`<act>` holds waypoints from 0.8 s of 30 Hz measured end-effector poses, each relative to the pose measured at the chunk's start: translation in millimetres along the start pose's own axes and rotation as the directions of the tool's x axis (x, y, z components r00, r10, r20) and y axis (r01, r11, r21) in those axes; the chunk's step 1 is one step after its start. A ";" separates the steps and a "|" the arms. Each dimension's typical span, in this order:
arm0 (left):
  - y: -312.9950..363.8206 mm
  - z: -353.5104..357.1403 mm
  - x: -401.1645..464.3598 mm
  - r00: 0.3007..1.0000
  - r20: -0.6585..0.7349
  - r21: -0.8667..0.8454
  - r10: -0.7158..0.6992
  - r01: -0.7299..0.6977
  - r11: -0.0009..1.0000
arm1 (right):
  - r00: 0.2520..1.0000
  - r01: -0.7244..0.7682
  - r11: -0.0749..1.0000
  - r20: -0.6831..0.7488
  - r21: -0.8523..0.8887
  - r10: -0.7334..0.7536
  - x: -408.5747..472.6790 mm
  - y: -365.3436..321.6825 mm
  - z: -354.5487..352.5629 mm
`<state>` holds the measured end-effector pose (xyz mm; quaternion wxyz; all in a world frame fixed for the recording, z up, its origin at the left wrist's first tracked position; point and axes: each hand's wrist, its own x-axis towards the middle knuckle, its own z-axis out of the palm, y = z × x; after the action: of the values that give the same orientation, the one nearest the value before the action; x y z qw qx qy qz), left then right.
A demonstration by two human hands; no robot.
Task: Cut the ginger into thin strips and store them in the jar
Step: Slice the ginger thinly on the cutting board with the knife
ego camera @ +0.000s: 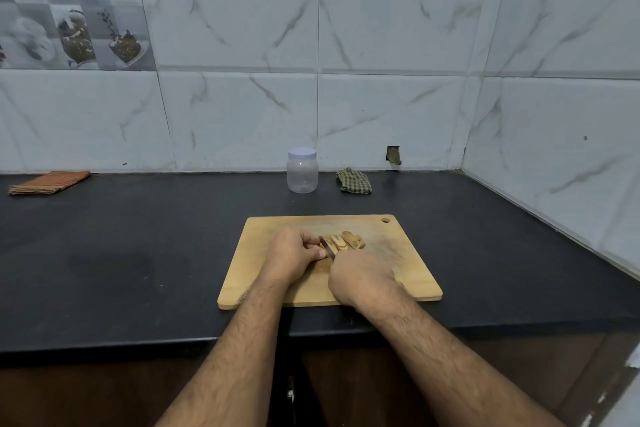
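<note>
Head view: lidded jar [302, 171] holds nothing; left hand [294, 255] pins ginger [343, 242], right hand [360, 277] grips knife [327, 247]

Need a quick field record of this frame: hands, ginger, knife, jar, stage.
left hand: curled, holding down the ginger on the cutting board
right hand: gripping the knife, blade across the ginger
ginger: several slices lying right of the blade
jar: behind the board, lid on, looks empty
stage: slicing, nothing stored yet
</note>
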<state>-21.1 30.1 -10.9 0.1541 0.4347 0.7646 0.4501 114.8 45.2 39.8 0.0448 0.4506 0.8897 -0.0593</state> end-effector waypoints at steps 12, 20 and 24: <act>-1.4 2.5 3.7 1.000 -0.010 0.084 0.015 -0.014 0.996 | 1.000 0.017 0.999 -0.006 -0.032 -0.018 4.6 -0.3 -1.5; -3.5 3.2 4.9 1.000 -0.006 0.086 0.026 -0.025 0.996 | 0.999 0.049 0.996 0.007 -0.072 -0.049 11.0 -3.4 -3.2; -4.2 3.9 5.0 1.000 -0.017 0.078 0.016 -0.015 0.997 | 0.999 0.050 0.995 0.013 -0.091 -0.049 10.2 -3.1 -5.1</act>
<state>-23.7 35.5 -15.8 0.1269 0.4423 0.7797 0.4247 106.2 52.3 43.6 0.0686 0.4255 0.9021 -0.0219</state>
